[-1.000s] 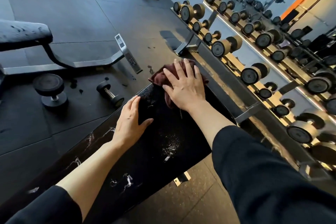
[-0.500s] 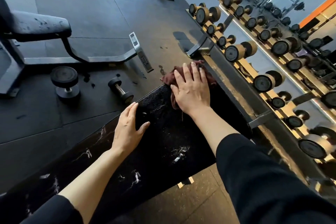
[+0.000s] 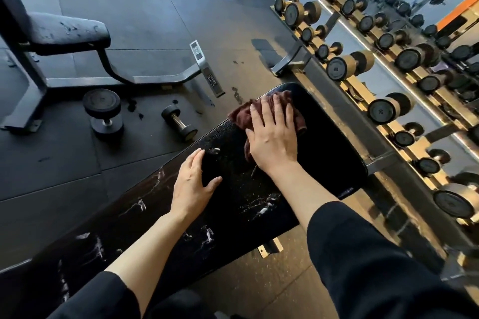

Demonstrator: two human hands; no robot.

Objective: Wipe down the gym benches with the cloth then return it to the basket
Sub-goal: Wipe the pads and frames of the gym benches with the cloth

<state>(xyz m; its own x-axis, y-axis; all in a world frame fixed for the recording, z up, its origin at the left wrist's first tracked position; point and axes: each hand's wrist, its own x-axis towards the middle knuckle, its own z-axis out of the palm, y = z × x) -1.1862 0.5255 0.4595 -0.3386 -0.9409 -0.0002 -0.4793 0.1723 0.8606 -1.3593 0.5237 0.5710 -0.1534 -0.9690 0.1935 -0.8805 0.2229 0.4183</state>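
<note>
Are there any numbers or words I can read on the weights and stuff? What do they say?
"40": on the end of a big gold dumbbell on the rack, though faint.
Numbers on the end of the next gold dumbbell: too blurred to be sure.
Label plate on the other bench's foot bar: print too small to read.
Floor dumbbell: marking too faint to read.
</note>
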